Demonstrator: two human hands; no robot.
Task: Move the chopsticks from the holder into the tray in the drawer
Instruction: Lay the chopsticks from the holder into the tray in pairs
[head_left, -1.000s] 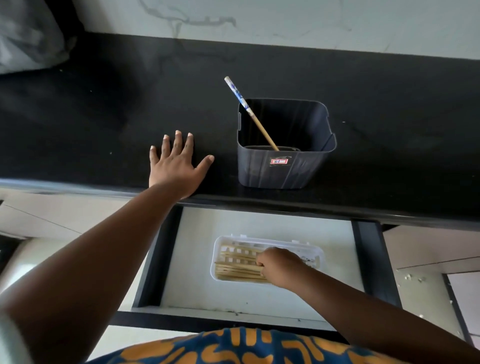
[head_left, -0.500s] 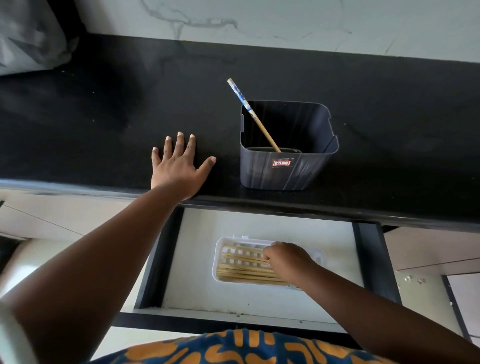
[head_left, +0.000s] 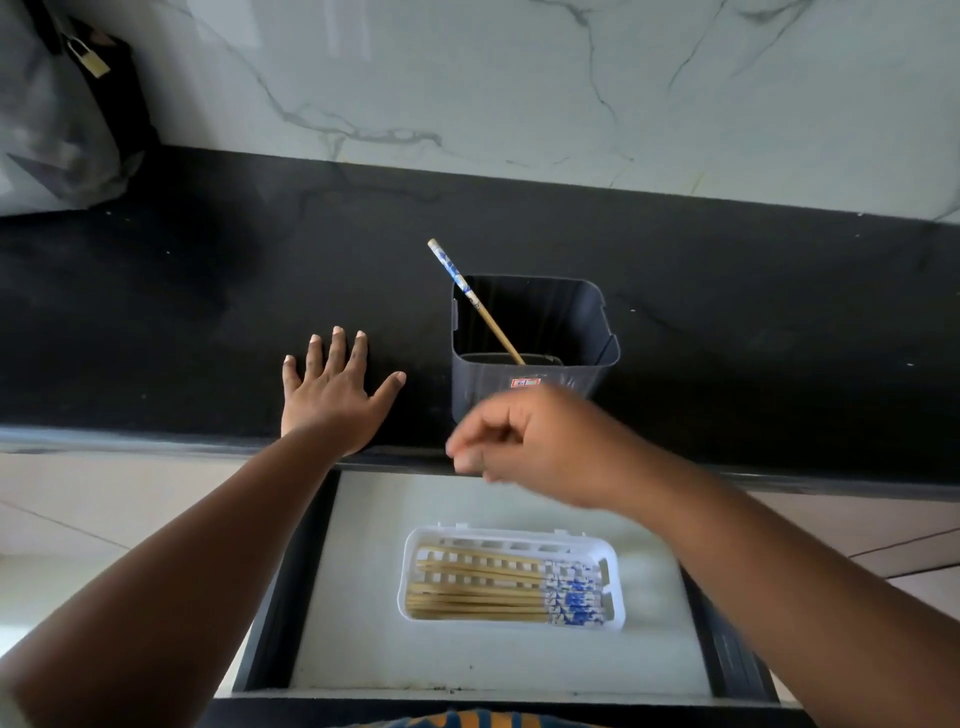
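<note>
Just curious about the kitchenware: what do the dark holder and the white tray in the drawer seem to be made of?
Holder: probably matte dark plastic, with thin ribbed walls. Tray: likely glossy white plastic, with moulded slots in its base.

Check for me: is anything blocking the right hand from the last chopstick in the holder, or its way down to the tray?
Nothing visible does. The right hand is raised in front of the holder, whose top is open, and the chopstick sticks out above its rim. The tray lies uncovered in the open drawer.
</note>
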